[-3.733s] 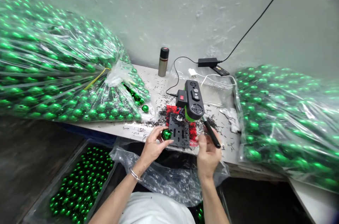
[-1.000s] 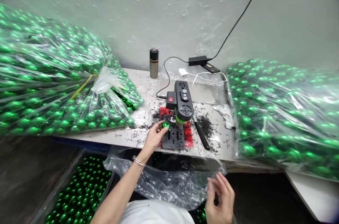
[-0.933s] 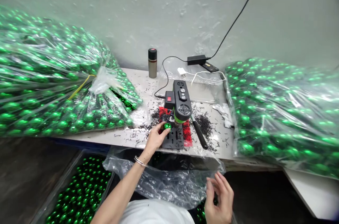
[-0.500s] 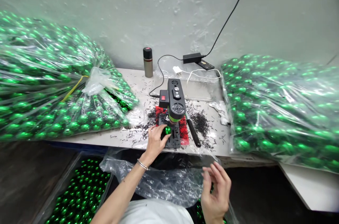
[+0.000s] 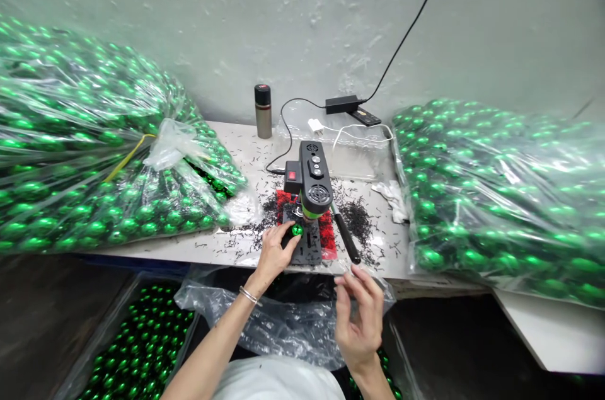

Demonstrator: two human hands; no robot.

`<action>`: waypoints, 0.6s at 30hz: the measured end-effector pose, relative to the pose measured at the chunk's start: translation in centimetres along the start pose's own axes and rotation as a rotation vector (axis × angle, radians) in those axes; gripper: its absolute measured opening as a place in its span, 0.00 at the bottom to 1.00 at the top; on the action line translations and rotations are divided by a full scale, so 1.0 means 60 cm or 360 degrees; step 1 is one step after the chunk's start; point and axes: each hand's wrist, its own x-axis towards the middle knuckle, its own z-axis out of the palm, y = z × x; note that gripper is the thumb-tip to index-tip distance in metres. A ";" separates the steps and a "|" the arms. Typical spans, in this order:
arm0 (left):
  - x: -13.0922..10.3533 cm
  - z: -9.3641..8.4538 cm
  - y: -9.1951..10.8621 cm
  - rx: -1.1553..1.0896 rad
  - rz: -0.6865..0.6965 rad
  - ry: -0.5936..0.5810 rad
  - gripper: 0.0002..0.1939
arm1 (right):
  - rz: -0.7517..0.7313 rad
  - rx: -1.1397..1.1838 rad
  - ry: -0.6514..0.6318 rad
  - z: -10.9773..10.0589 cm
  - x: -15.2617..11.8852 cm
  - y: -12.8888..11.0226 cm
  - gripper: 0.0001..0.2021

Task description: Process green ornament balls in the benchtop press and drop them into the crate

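In the left hand (image 5: pixel 274 253) the ball (image 5: pixel 297 230) is pinched, held over the plate (image 5: pixel 311 252), just in front of the machine (image 5: pixel 316 174). The right hand (image 5: pixel 361 319), loosely curled but unclosed, is kept apart from the ball, near the lever (image 5: pixel 347 239).

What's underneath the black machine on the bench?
A dark slotted plate, red mat showing either side. The left hand holds a green ball over the plate. The machine covers part of the plate; what lies there can't be seen.
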 end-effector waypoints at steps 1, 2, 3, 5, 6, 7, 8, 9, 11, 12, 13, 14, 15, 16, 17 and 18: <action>0.002 0.000 0.001 0.0010 -0.0002 -0.0002 0.15 | -0.0006 0.0004 -0.0008 -0.001 -0.003 -0.001 0.25; 0.003 0.000 0.003 0.0023 0.0003 -0.0004 0.15 | -0.0006 0.0006 -0.0012 -0.002 -0.006 -0.002 0.25; 0.004 -0.001 0.005 0.0038 0.0017 -0.0005 0.15 | -0.0002 0.0006 -0.0016 -0.004 -0.008 -0.002 0.25; 0.006 0.000 0.009 0.0070 0.0080 -0.0005 0.15 | 0.0010 -0.0002 -0.0022 -0.006 -0.013 0.000 0.25; 0.006 0.001 0.010 0.0089 0.0126 -0.0007 0.15 | 0.0014 -0.0008 -0.0032 -0.008 -0.014 0.002 0.25; 0.005 0.003 0.011 0.0110 0.0175 -0.0010 0.15 | 0.0011 -0.0016 -0.0042 -0.009 -0.015 0.004 0.25; 0.004 0.005 0.011 0.0129 0.0222 -0.0012 0.15 | -0.0006 -0.0026 -0.0045 -0.010 -0.015 0.005 0.25; 0.003 0.008 0.010 0.0146 0.0259 -0.0012 0.15 | -0.0032 -0.0040 -0.0042 -0.011 -0.014 0.007 0.25; 0.001 0.014 0.006 0.0159 0.0282 -0.0004 0.15 | -0.0097 -0.0073 -0.0013 -0.013 -0.010 0.009 0.24; 0.001 0.017 0.002 0.0154 0.0271 0.0004 0.15 | -0.0121 -0.0086 0.0006 -0.013 -0.005 0.010 0.24; 0.000 0.019 -0.001 0.0146 0.0253 0.0006 0.15 | -0.0135 -0.0094 0.0023 -0.013 0.001 0.011 0.24; 0.000 0.022 -0.004 0.0137 0.0233 0.0005 0.15 | -0.0139 -0.0090 0.0037 -0.012 0.009 0.012 0.25; 0.001 0.023 -0.007 0.0130 0.0215 0.0000 0.15 | -0.0129 -0.0076 0.0055 -0.010 0.018 0.014 0.26; 0.001 0.024 -0.009 0.0124 0.0204 -0.0009 0.16 | -0.0108 -0.0051 0.0074 -0.008 0.030 0.015 0.27; 0.001 0.025 -0.011 0.0121 0.0197 -0.0020 0.16 | -0.0079 -0.0017 0.0091 -0.004 0.044 0.016 0.27; 0.002 0.025 -0.011 0.0119 0.0193 -0.0030 0.16 | -0.0057 0.0025 0.0103 -0.001 0.060 0.017 0.28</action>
